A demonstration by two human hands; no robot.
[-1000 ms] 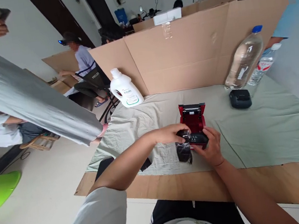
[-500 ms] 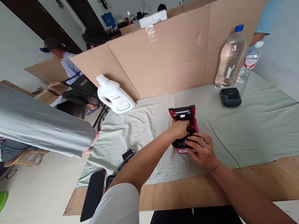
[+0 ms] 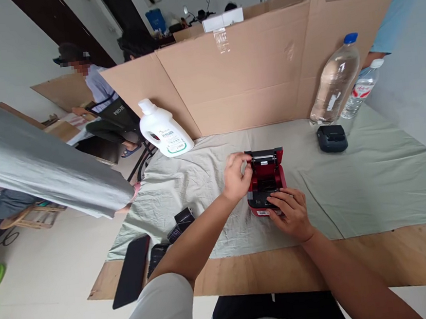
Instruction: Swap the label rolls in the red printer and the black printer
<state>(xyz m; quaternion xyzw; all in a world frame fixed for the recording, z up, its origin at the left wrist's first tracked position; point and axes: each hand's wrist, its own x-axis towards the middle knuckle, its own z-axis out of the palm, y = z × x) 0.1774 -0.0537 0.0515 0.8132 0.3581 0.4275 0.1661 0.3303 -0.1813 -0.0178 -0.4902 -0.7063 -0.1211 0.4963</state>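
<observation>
the right hand (image 3: 292,214) rests on the front of a small red printer (image 3: 266,184) with its lid up, on the cloth-covered tabletop (image 3: 375,186). the left hand (image 3: 235,177) touches the lid's left edge. a white jug (image 3: 163,130) stands behind.

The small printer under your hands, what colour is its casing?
Red casing, black inside; clearest in the head view.

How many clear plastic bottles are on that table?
2: a large clear bottle with a blue cap at the far right, and a smaller white-capped bottle just right of it, partly hidden.
</observation>
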